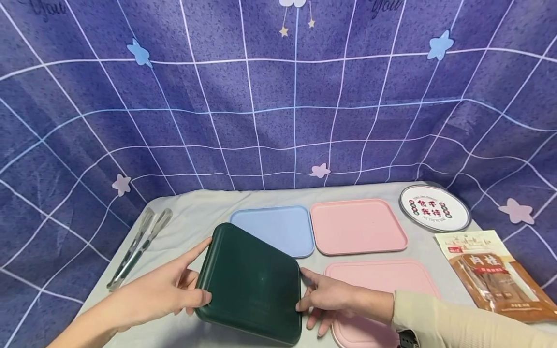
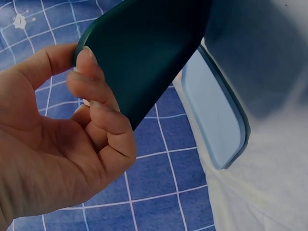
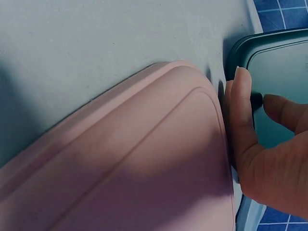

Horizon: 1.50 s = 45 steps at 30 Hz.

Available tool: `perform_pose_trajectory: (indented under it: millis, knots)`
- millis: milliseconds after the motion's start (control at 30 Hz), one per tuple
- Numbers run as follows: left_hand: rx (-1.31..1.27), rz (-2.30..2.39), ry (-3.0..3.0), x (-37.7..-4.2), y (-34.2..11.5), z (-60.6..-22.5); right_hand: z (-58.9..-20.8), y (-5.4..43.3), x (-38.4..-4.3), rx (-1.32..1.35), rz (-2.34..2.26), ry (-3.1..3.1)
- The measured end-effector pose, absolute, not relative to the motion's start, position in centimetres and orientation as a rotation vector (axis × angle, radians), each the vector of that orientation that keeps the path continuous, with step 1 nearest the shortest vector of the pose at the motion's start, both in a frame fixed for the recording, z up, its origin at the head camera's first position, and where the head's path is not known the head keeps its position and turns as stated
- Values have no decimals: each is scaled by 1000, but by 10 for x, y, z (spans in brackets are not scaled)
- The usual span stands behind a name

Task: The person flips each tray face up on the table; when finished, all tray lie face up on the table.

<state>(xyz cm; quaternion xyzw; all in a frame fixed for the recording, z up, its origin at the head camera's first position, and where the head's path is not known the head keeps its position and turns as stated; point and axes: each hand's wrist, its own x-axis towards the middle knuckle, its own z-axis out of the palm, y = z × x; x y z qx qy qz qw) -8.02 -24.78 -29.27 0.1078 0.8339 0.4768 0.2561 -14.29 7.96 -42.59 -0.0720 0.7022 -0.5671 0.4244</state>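
A dark green tray with rounded corners is held tilted above the near part of the table, its left side raised. My left hand pinches its left edge, thumb on the face turned to me, fingers curled behind, as the left wrist view also shows around the tray. At the opposite edge, my right hand grips the tray between thumb and fingers. Just beside that hand lies a pink tray, partly covered by the right forearm. In the right wrist view, the pink tray's corner almost meets the fingers.
Behind the green tray lie a blue tray and another pink tray. Metal tongs rest at the left. An oval plate with printed characters and a brown food packet lie right. A blue gridded curtain surrounds the table.
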Motion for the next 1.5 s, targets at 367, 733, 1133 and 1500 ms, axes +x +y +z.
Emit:
perform_pose_trajectory:
  millis: [367, 733, 1133, 1500]
  knots:
    - [322, 1293, 2303, -76, -242, -289, -382, 70, -148, -277, -1309, 1934]
    - [340, 1274, 2398, -72, -223, -277, -279, -4, -153, -533, -1206, 2127]
    - [286, 1194, 2514, -63, -200, -265, -253, -22, -140, -534, -1063, 2260]
    - [279, 1141, 2593, -60, -186, -252, -245, -24, -140, -484, -975, 2333]
